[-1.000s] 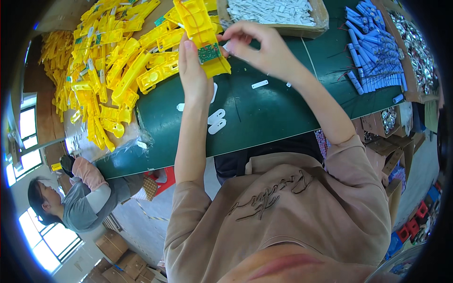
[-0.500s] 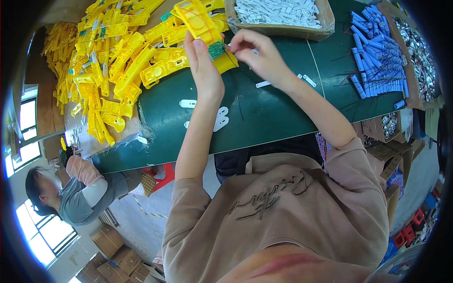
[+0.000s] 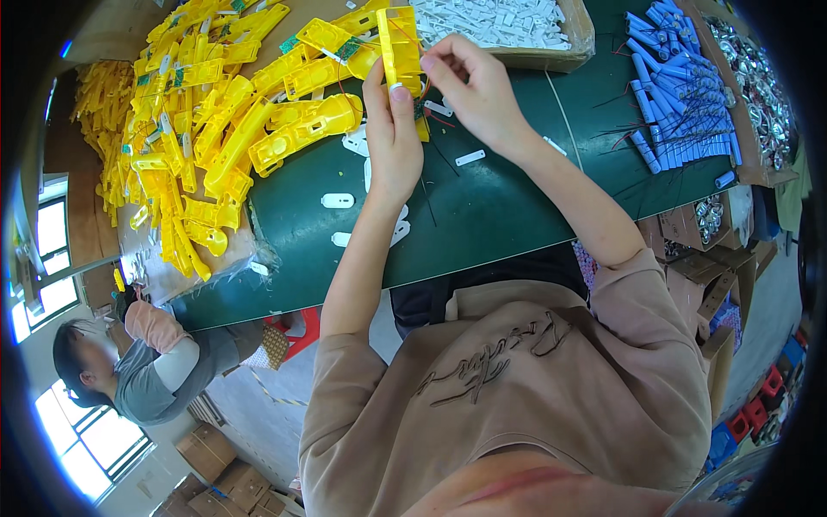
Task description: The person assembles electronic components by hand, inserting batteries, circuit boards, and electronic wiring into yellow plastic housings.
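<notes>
Item: yellow plastic shell point(image 3: 399, 45), upright over the green table point(image 3: 482, 215). I see my left hand point(image 3: 392, 138) clamped on it from behind; right hand point(image 3: 474, 86) fingertips pinch its right edge.

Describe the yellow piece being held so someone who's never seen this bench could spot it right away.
On the green table, look just right of the big heap of yellow plastic shells. The yellow housing stands upright there, pinched between the left hand and right hand. Unlike its neighbours, it is lifted up, not lying flat.
</notes>
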Demonstrator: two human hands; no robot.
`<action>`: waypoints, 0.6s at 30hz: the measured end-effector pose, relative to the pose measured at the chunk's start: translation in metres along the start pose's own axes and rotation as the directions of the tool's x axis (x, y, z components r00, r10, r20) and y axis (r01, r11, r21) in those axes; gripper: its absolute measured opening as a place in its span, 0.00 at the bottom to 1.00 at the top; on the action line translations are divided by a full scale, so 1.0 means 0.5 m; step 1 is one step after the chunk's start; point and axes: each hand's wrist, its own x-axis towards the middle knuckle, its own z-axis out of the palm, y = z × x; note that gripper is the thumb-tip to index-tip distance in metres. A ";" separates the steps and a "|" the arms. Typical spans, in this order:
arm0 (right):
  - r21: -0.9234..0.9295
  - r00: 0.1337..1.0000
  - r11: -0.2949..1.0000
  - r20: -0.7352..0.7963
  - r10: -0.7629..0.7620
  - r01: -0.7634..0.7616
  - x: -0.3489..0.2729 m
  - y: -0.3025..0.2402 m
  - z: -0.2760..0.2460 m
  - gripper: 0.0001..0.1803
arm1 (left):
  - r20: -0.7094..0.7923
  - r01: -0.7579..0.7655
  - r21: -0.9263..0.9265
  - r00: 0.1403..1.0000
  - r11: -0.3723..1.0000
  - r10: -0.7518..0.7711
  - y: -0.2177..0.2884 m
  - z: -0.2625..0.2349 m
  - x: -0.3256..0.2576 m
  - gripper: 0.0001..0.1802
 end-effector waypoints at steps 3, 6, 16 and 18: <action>-0.267 0.999 0.963 0.048 -0.022 0.034 -0.015 -0.001 0.015 0.08 | -0.048 -0.032 0.047 0.998 0.998 0.034 -0.005 -0.001 0.002 0.24; -0.508 0.958 0.813 0.127 -0.258 0.286 -0.027 0.000 0.031 0.06 | -0.086 -0.003 -0.021 0.996 1.000 0.002 -0.011 -0.006 0.006 0.23; -0.661 0.876 0.597 0.208 -0.435 0.454 -0.032 0.019 0.047 0.06 | -0.091 0.181 -0.329 0.971 0.927 -0.222 -0.013 -0.008 0.010 0.23; -0.661 0.864 0.586 0.205 -0.460 0.469 -0.033 0.015 0.048 0.06 | -0.071 0.205 -0.390 0.965 0.898 -0.252 0.002 -0.009 0.013 0.22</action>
